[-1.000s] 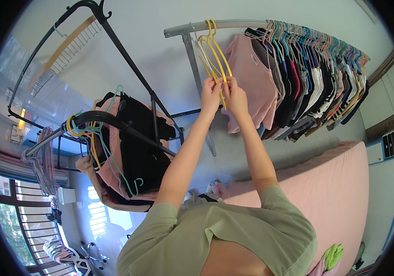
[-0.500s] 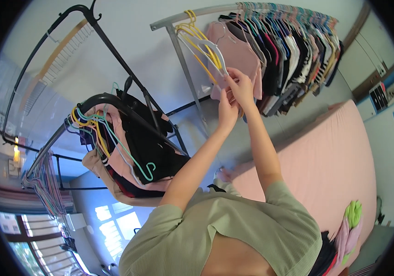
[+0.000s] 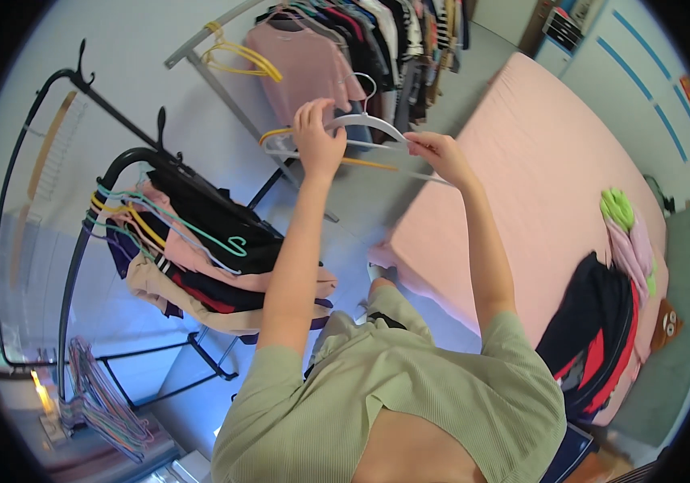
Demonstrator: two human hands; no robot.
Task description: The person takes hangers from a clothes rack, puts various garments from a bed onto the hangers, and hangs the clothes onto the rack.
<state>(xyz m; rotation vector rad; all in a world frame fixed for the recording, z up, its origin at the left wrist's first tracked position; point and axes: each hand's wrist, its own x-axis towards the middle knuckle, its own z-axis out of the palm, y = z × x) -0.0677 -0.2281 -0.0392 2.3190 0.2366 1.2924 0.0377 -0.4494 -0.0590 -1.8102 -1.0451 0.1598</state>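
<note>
Both my hands hold a white clothes hanger (image 3: 366, 120) out in front of me, its metal hook pointing up. My left hand (image 3: 319, 143) is closed around its left shoulder. Its right shoulder is pinched between the fingers of my right hand (image 3: 441, 154). Behind this hanger show another white bar and a yellow hanger (image 3: 373, 164), whose end sticks out left of my left hand; how many hangers are bunched there I cannot tell. Just beyond them hangs a pink top (image 3: 300, 68) on the metal rail, with several yellow hangers (image 3: 236, 58) beside it.
Many clothes (image 3: 397, 40) crowd the far rail. At left a black rack (image 3: 71, 241) carries garments and bare hangers (image 3: 107, 402). A bed with a pink sheet (image 3: 514, 185) lies at right, with a dark and red garment (image 3: 594, 338) and a pink and green one (image 3: 626, 229) on it.
My hands have moved apart, from close together by the yellow hangers to opposite shoulders of the white hanger. My view has turned toward the bed, and the hanger is away from the rail.
</note>
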